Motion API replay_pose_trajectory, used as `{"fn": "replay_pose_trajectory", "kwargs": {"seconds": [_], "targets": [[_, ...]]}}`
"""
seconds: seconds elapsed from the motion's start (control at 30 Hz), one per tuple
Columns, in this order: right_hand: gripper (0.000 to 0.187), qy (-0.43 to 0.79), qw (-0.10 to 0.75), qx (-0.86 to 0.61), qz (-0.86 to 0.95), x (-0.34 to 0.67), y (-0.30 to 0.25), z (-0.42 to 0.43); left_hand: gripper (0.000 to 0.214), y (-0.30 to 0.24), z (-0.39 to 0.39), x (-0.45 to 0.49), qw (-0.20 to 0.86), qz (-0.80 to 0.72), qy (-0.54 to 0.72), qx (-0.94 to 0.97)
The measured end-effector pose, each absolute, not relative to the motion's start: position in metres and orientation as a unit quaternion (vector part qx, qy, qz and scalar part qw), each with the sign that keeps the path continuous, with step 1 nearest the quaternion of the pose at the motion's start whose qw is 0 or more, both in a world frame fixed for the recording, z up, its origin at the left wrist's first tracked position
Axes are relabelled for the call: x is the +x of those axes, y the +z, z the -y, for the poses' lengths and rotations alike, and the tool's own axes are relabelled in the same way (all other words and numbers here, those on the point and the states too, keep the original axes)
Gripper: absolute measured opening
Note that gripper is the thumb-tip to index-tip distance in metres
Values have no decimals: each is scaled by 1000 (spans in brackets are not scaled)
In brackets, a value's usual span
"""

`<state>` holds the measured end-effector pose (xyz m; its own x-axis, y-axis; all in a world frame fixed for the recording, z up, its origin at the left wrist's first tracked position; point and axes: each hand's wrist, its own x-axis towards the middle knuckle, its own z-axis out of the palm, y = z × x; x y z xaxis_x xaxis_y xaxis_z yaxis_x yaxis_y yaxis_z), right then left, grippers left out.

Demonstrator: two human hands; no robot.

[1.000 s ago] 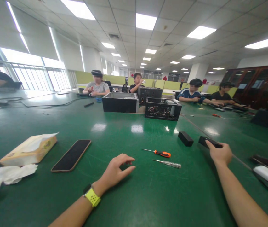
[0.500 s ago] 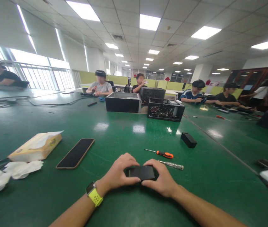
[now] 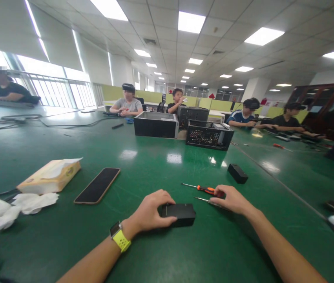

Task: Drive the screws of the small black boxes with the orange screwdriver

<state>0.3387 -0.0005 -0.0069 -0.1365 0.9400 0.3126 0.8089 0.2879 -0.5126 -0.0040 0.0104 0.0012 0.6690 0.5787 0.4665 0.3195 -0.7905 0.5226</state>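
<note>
A small black box [image 3: 181, 216] rests on the green table, its top and front faces showing. My left hand [image 3: 153, 210] is closed on its left end, fingers at the back and thumb along the front. My right hand [image 3: 233, 199] is off the box, to its right, above the handle ends of two screwdrivers. Its thumb and index finger are apart. One is an orange-and-black screwdriver [image 3: 205, 190]; the other is a thin silver screwdriver [image 3: 202, 199], its handle mostly hidden under this hand.
A phone [image 3: 97, 186] and a tissue pack [image 3: 50, 177] lie left, beside crumpled tissues [image 3: 35, 202]. Another black block [image 3: 237, 173] is at right. Open computer cases [image 3: 156, 125] stand farther back. Several people sit around the table.
My right hand has let go of the black box and moved right to the screwdrivers. My left hand still holds the box. The view has shifted slightly.
</note>
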Motion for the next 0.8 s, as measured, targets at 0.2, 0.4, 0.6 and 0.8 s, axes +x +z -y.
{"fn": "replay_pose_trajectory", "kwargs": {"seconds": [0.2, 0.4, 0.6, 0.8], "targets": [[39, 92, 343, -635, 686, 345, -22, -12, 26, -1, -12, -5, 205, -250, 323, 890], [29, 173, 397, -603, 671, 344, -24, -16, 30, -4, -12, -6, 208, -243, 335, 886], [42, 257, 529, -548, 594, 339, -14, -9, 26, -4, -12, -6, 209, -248, 339, 883], [32, 307, 586, -495, 564, 327, -9, -1, 28, -4, -12, -5, 217, -240, 348, 880]]}}
